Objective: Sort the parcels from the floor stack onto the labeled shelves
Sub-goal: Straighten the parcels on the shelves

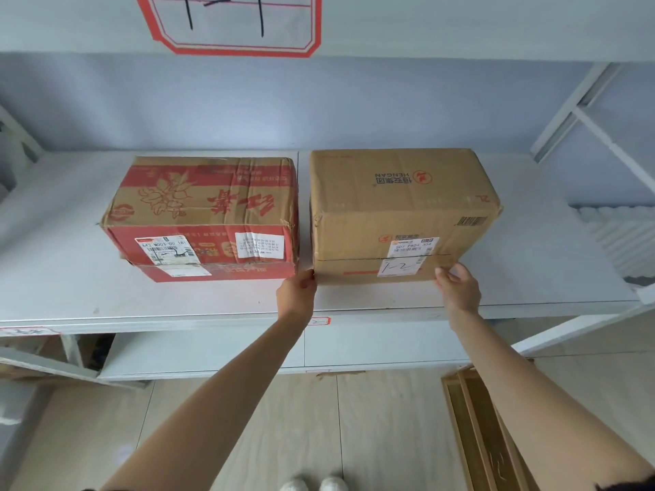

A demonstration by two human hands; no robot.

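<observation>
A plain brown parcel [400, 207] with a white label marked "1-2" stands on the white shelf [212, 303], right of the middle. My left hand [297, 292] touches its lower left front corner. My right hand [457, 285] touches its lower right front edge, with the fingers resting against the cardboard. A red and brown parcel [202, 214] with white shipping labels stands just to its left on the same shelf, a narrow gap between them. A red-bordered paper sign [230, 26] with a handwritten mark hangs on the shelf board above.
A small red-bordered label [318, 321] is stuck on the shelf's front edge. A lower shelf [212, 352] runs beneath. A brown cardboard box [489, 430] stands on the wood floor at the lower right. White shelf struts [595, 111] rise at the right.
</observation>
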